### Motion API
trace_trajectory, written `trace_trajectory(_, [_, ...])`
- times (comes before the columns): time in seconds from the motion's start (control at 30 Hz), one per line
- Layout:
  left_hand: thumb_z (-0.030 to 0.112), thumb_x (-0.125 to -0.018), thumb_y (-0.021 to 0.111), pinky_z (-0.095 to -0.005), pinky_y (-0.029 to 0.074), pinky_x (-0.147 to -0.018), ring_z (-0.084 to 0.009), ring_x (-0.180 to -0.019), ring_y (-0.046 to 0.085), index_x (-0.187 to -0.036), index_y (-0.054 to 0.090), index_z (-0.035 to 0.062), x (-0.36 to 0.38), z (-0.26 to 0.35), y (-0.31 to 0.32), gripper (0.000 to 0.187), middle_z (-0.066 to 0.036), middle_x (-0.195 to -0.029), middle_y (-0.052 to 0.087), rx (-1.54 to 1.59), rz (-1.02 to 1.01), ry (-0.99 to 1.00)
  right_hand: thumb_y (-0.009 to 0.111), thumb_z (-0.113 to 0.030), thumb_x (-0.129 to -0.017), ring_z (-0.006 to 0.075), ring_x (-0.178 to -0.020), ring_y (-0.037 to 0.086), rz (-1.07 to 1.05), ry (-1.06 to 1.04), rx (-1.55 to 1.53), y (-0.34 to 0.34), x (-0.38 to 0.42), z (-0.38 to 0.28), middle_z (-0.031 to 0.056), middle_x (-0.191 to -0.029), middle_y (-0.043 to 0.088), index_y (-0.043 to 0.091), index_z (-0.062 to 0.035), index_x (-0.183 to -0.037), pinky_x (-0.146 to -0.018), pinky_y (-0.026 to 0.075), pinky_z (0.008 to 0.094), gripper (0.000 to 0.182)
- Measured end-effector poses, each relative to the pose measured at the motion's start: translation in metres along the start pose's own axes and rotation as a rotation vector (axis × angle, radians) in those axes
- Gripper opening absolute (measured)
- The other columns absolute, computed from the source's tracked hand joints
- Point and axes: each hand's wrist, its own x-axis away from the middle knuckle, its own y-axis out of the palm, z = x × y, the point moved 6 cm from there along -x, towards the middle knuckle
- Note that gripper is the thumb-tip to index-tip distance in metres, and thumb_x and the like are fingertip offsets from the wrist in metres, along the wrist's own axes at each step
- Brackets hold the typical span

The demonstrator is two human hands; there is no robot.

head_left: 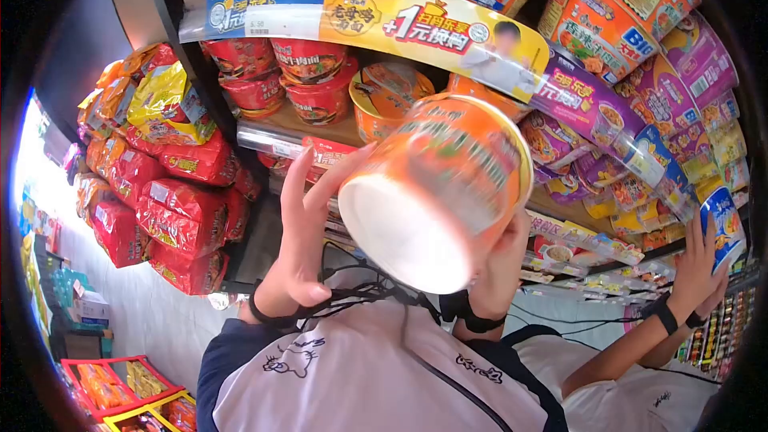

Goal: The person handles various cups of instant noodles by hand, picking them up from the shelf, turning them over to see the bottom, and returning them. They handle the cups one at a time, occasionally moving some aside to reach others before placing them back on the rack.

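An orange instant noodle tub (448, 168), partly blurred, is tilted in front of my chest with its white base toward me. My right hand (504, 260) holds it from the right and below, partly hidden behind the tub. My left hand (308, 220) is raised at the tub's left side, fingers spread, with nothing in it; whether a fingertip touches the tub I cannot tell. Behind the tub, red noodle tubs (316, 96) and a yellow-orange tub (384, 92) stand on the shelf.
A curved shelf edge with a promotional strip (344, 12) crosses above. Stacked red noodle packs (184, 208) are at left. On the right, a co-worker's hands (696, 272) hold a blue package (724, 228). Purple tubs (656, 96) line the upper right shelves.
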Motion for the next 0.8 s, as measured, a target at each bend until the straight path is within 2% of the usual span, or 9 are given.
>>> trace_trajectory(0.1, [0.065, -0.07, 0.059, -0.0585, 0.004, -0.105, -0.0467, -0.135, 0.011, -0.145, -0.006, 0.0161, -0.007, 0.007, 0.013, 0.111, -0.033, -0.14, 0.023, -0.028, -0.124, 0.231, 0.081, -0.021, -0.062, 0.0241, -0.12, 0.048, 0.005, 0.044, -0.313, 0.004, 0.003, 0.006, 0.0155, -0.135, 0.043, 0.04, -0.0029, -0.132, -0.098, 0.039, 0.0398, 0.083])
trace_trajectory(0.23, [0.065, -0.07, 0.058, -0.0594, 0.0, -0.104, -0.0463, -0.136, 0.004, -0.145, -0.004, 0.017, -0.012, 0.009, 0.016, 0.109, -0.034, -0.142, 0.02, -0.096, -0.143, 0.326, 0.078, -0.018, -0.065, 0.0237, -0.121, 0.046, -0.054, 0.055, -0.542, 0.021, -0.002, -0.003, 0.0151, -0.136, 0.042, 0.036, -0.0019, -0.135, -0.099, 0.039, 0.0395, 0.083])
trace_trajectory(0.33, [0.066, -0.07, 0.058, -0.0585, 0.0, -0.105, -0.045, -0.137, 0.003, -0.145, -0.004, 0.0168, -0.015, 0.006, 0.017, 0.109, -0.032, -0.143, 0.019, -0.087, -0.141, 0.256, 0.076, -0.016, -0.068, 0.0234, -0.123, 0.045, -0.088, 0.075, -0.551, 0.026, -0.002, -0.003, 0.0148, -0.136, 0.041, 0.032, -0.0011, -0.136, -0.1, 0.038, 0.0393, 0.083])
trace_trajectory(0.43, [0.065, -0.072, 0.058, -0.0547, 0.0, -0.107, -0.0418, -0.138, 0.003, -0.145, -0.009, 0.0165, -0.017, 0.002, 0.017, 0.11, -0.029, -0.145, 0.018, -0.082, -0.13, 0.112, 0.071, -0.012, -0.07, 0.0243, -0.127, 0.04, -0.088, 0.114, -0.378, 0.017, 0.011, -0.006, 0.0142, -0.14, 0.036, 0.026, -0.0003, -0.139, -0.102, 0.037, 0.0389, 0.084])
trace_trajectory(0.53, [0.062, -0.073, 0.059, -0.0505, 0.001, -0.109, -0.0388, -0.139, 0.005, -0.144, -0.015, 0.0154, -0.016, -0.007, 0.019, 0.113, -0.026, -0.147, 0.016, -0.089, -0.174, 0.013, 0.083, -0.014, -0.055, 0.0252, -0.127, 0.04, 0.062, 0.098, -0.472, 0.007, -0.002, -0.012, 0.0147, -0.14, 0.036, 0.014, -0.0024, -0.143, -0.103, 0.035, 0.0392, 0.112])
trace_trajectory(0.57, [0.06, -0.074, 0.061, -0.0496, 0.002, -0.109, -0.0385, -0.139, 0.007, -0.143, -0.016, 0.0146, -0.013, -0.009, 0.022, 0.114, -0.026, -0.148, 0.014, -0.073, -0.138, -0.095, 0.084, -0.015, -0.054, 0.0252, -0.126, 0.041, 0.085, 0.025, -0.468, 0.009, -0.007, -0.02, 0.0147, -0.14, 0.036, 0.014, -0.0029, -0.143, -0.103, 0.035, 0.0394, 0.115])
trace_trajectory(0.63, [0.041, -0.067, 0.077, -0.0426, 0.015, -0.11, -0.0344, -0.139, 0.009, -0.143, -0.014, 0.005, -0.013, -0.015, 0.025, 0.123, -0.025, -0.149, 0.005, -0.294, -0.242, -0.048, 0.087, -0.017, -0.051, 0.0253, -0.126, 0.041, 0.139, -0.115, -0.454, 0.012, -0.013, -0.03, 0.0146, -0.139, 0.037, 0.012, -0.0038, -0.144, -0.103, 0.035, 0.0397, 0.119])
trace_trajectory(0.7, [0.034, -0.059, 0.084, -0.0386, 0.022, -0.108, -0.0298, -0.138, 0.017, -0.143, -0.005, -0.0015, -0.004, -0.031, 0.019, 0.127, -0.023, -0.148, 0.012, -0.451, -0.16, -0.24, 0.088, -0.019, -0.05, 0.0257, -0.126, 0.04, 0.123, -0.143, -0.372, 0.019, -0.016, -0.022, 0.0148, -0.14, 0.034, 0.012, -0.0055, -0.144, -0.104, 0.034, 0.0403, 0.121])
trace_trajectory(0.8, [0.027, -0.053, 0.088, -0.0371, 0.025, -0.107, -0.026, -0.134, 0.026, -0.142, 0.005, -0.0051, -0.009, -0.043, 0.004, 0.126, -0.02, -0.144, 0.023, -0.286, 0.037, -0.218, 0.085, -0.015, -0.056, 0.027, -0.13, 0.035, 0.053, -0.234, -0.302, 0.033, -0.024, -0.019, 0.0132, -0.145, 0.027, 0.013, -0.0062, -0.144, -0.105, 0.032, 0.0409, 0.114])
